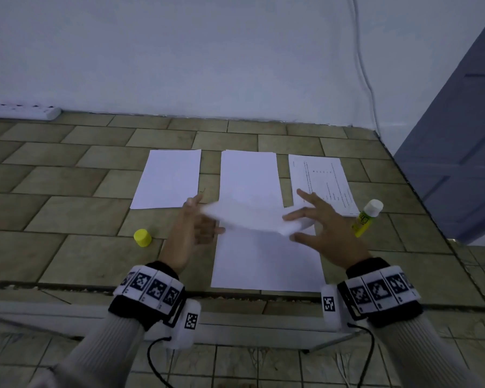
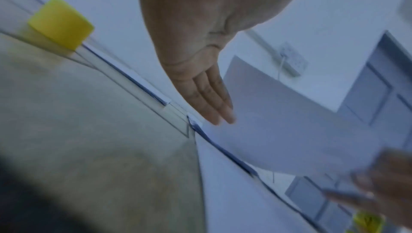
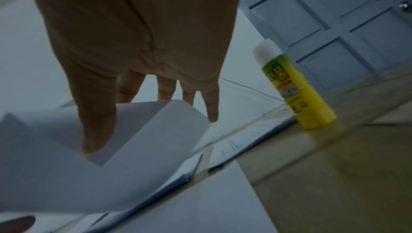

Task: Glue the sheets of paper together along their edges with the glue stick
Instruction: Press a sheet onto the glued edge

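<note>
Curling limply, a thin lifted sheet (image 1: pixel 249 217) hangs pinched by the right hand (image 1: pixel 324 233) at one corner; the left hand (image 1: pixel 196 228), fingers straight, supports its opposite edge.

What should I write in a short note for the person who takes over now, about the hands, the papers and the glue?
Right hand: pinches the lifted sheet at its right end.
Left hand: open, flat fingers touch the sheet's left end.
The sheet hangs over the near sheet. Three more sheets lie behind; the right one is printed.
Glue stick: uncapped, upright, on the right. Yellow cap: on the left.
Done: stick opened. Whether glue is already applied cannot be seen.
Left: lay, align and press the sheet; join the rest.
</note>
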Demonstrator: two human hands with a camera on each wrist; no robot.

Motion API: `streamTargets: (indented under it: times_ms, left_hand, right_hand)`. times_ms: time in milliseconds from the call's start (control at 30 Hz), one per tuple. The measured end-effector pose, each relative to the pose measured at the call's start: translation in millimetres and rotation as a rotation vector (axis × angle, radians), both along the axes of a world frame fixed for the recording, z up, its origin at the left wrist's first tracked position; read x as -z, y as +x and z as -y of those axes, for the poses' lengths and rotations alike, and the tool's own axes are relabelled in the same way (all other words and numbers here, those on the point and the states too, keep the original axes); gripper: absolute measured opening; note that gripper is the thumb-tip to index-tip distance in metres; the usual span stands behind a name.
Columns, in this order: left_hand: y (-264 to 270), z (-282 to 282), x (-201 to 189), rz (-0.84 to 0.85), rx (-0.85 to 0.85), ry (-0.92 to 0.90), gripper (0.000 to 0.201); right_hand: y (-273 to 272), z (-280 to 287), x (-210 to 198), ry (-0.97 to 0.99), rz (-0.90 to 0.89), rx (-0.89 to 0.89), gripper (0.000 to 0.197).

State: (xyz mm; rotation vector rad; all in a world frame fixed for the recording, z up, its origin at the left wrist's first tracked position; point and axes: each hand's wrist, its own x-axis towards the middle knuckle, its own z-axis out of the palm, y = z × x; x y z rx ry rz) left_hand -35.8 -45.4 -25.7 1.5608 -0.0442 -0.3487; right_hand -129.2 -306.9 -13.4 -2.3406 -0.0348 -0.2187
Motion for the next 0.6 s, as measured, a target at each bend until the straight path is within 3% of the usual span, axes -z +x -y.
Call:
streamTargets:
  times_ms: [133, 267, 367, 467, 600]
  left_hand:
    - [1.4, -4.5, -6.5, -0.006, 0.189, 0.163, 0.024]
    - [1.9, -15.5, 5.0, 0.080, 0.346, 0.303, 0.032]
    - [-1.9, -16.1, 7.1, 0.100, 0.345, 0.268, 0.032]
    - [-3.6, -15.0, 7.8, 0.076, 0.312, 0.226, 0.032]
    - [-4.6, -17.0, 11.4, 0.080, 0.297, 0.222, 0.032]
  right_hand:
    - [-10.0, 0.5, 15.7, -0.059, -0.015, -0.049, 0.039]
    - [-16.9, 3.2, 18.0, -0.042, -0.084, -0.026, 0.046]
    - [-19.1, 9.6, 10.1, 0.155, -0.237, -0.034, 0.059]
    - [-18.3, 18.2, 0.2, 0.365, -0.280, -0.009, 0.069]
    - [-17.4, 29.9, -5.2, 0.452, -0.312, 0.023, 0.053]
